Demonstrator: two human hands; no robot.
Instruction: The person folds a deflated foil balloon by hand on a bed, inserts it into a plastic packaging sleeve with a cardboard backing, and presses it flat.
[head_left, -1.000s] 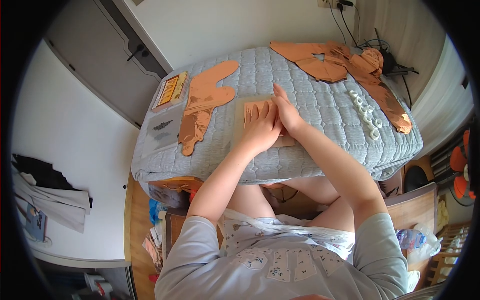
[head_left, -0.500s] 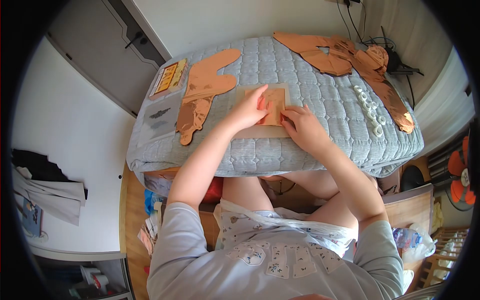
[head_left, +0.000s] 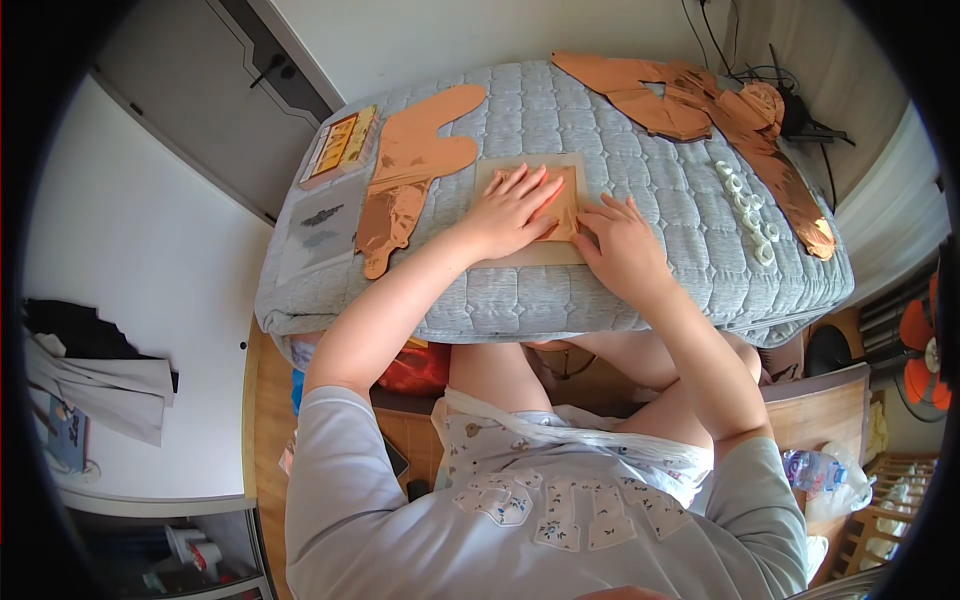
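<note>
A square of shiny copper-coloured foil [head_left: 567, 212] lies flat on a pale, see-through sheet or board [head_left: 540, 256] on the quilted mattress. My left hand [head_left: 512, 210] rests palm down over the foil's left and middle part, fingers outstretched and slightly apart, hiding much of it. At the foil's right edge is my right hand [head_left: 625, 245]. Its thumb touches that edge, and its loosely bent fingers are apart over the sheet's right side. Nothing shows in its grasp.
Left of the hands lie a flat copper foil shape [head_left: 408, 140], a printed box [head_left: 345, 140] and a clear sheet with dark marks [head_left: 318, 235]. Another copper foil shape [head_left: 675, 115] lies at the back right, near several small white rings [head_left: 748, 208]. Cables hang behind.
My left hand has turned from a raised, sideways pose to lie palm down on the foil. My right hand has shifted slightly right, its fingers reaching further forward.
</note>
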